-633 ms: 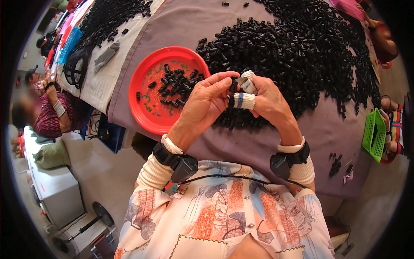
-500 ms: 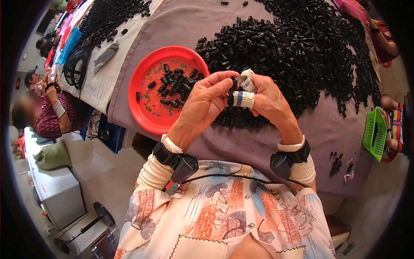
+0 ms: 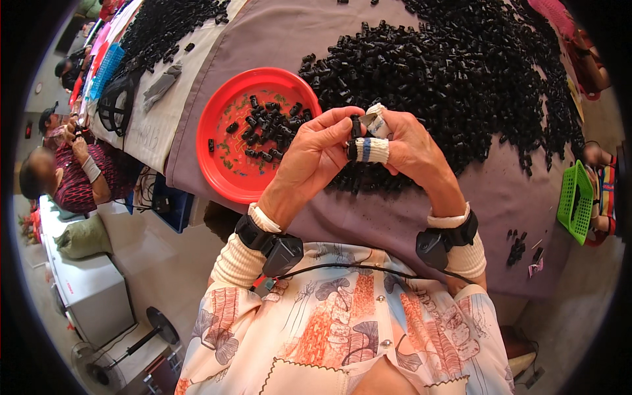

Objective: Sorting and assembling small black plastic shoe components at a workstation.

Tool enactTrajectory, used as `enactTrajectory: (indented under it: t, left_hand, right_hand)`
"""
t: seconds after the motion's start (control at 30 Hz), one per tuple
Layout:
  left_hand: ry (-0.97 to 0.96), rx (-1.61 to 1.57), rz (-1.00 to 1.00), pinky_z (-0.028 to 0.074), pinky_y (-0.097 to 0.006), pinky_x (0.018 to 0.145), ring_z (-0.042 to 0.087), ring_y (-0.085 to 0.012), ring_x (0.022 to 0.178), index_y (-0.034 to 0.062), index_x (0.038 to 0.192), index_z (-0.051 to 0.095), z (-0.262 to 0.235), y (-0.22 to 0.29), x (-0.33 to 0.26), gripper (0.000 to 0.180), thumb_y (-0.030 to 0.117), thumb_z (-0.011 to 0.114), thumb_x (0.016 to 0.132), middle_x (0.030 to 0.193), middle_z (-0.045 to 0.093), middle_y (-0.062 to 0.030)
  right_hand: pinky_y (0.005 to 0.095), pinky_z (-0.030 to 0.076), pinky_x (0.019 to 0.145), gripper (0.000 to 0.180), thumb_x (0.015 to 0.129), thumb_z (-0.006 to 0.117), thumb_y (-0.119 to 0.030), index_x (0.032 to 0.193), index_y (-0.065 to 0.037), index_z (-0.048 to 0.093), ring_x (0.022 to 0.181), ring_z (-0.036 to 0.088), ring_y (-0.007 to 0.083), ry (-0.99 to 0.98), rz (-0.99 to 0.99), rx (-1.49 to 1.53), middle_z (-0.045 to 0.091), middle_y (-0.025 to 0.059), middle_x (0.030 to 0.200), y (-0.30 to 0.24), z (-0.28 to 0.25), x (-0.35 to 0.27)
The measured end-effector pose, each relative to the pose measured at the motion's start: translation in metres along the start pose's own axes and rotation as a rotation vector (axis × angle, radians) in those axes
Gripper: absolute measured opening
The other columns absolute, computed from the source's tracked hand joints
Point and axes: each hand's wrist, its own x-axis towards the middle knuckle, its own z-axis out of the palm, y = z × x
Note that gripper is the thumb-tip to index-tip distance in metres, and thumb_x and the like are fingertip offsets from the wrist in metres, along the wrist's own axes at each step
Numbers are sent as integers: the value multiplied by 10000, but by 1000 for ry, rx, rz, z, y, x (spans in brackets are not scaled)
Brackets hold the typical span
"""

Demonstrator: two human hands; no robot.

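Note:
My left hand [image 3: 304, 158] is closed in a pinch around a small black cylindrical plastic part [image 3: 356, 126]. Against that part, my right hand [image 3: 418, 148] grips what looks like a small grey metal blade [image 3: 367, 120]; its handle is hidden in the fingers. White cloth finger covers [image 3: 372, 151], one with blue stripes, wrap fingers of the right hand. Both hands meet above the near edge of a big heap of black parts [image 3: 421, 79]. To their left is a round red tray [image 3: 207, 155] holding several similar parts.
A mauve cloth [image 3: 316, 220] covers the table. A small cluster of black pieces [image 3: 516, 249] lies near its right edge, by a green basket [image 3: 575, 203]. Other people sit at the left and right. A black cable [image 3: 355, 266] runs between my wrist devices.
My hands stay together in nearly the same place, with the black part slightly shifted in the pinch. At the left, a co-worker has raised their head and hands.

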Motion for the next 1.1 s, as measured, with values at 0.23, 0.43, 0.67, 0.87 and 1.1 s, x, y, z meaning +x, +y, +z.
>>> enactTrajectory:
  t: [0.23,0.43,0.67,0.87,1.1]
  left_hand:
    - [-1,39,6,487,-290,808,591,-142,865,-27,1091,531,2,-1,0,221,81,502,900,962,607,-95]
    - [-8,78,10,483,-287,811,581,-139,896,-31,1090,537,1,-3,0,228,89,512,898,1002,600,-96]
    - [19,110,-3,481,-280,807,582,-139,889,-34,1077,547,2,-3,1,225,93,524,893,999,601,-92]
    - [19,93,8,489,-278,795,589,-136,872,-28,1079,548,2,-4,2,224,97,520,895,974,608,-90]
    - [-31,-68,0,502,-279,780,606,-146,839,-24,1091,534,3,-3,-1,229,106,502,905,920,617,-97]
  right_hand:
    - [277,362,428,309,698,680,-284,734,-11,539,464,439,116,2,-34,-96,477,29,549,-1,-2,-1]
    - [306,381,497,355,699,699,-320,726,-3,541,508,443,147,-10,-46,-134,484,45,569,0,-2,-2]
    - [332,394,549,352,711,692,-302,740,17,546,563,459,180,-15,-57,-164,499,82,614,1,-1,-3]
    - [320,391,538,360,708,694,-313,726,14,544,554,454,168,30,-136,-119,490,67,603,3,2,-3]
    - [287,362,506,381,679,723,-340,682,-7,538,550,435,116,26,-72,-60,477,18,595,-3,-2,-2]
